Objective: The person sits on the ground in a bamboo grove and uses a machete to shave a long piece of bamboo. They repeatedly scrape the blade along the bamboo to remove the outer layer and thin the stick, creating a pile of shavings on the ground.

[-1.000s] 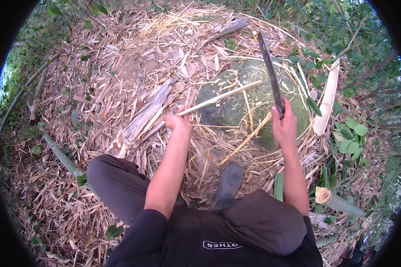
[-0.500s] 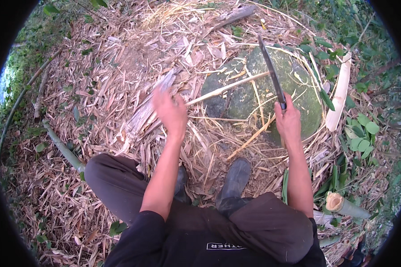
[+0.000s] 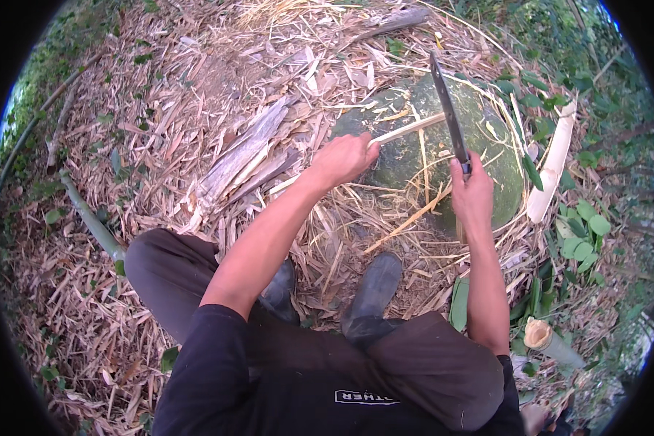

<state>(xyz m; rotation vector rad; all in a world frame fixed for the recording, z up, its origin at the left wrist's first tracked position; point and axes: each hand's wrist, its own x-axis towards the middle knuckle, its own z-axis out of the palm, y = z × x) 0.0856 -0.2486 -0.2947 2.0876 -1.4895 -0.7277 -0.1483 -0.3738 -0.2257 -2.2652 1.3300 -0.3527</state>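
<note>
My left hand (image 3: 344, 158) is closed around a pale bamboo strip (image 3: 407, 129), whose far end reaches to the blade on my right. A shorter length of the strip shows behind the hand, toward the lower left. In my right hand (image 3: 474, 192) is the dark handle of a long machete (image 3: 448, 105), its blade pointing away from me and slightly left. Both the strip and the blade are over a large mossy green rock (image 3: 501, 138). Several thin yellowish slivers (image 3: 423, 156) lie across that rock.
A split grey log (image 3: 251, 149) lies left of the rock among dry leaves. To the right is a wide pale bamboo slat (image 3: 554, 163). One cut bamboo pole (image 3: 552, 341) lies at lower right, another green pole (image 3: 91, 218) at left. My boots (image 3: 374, 287) are before the rock.
My left hand was open and blurred near the log; it has moved right and closed on the bamboo strip. The right hand keeps its hold on the machete.
</note>
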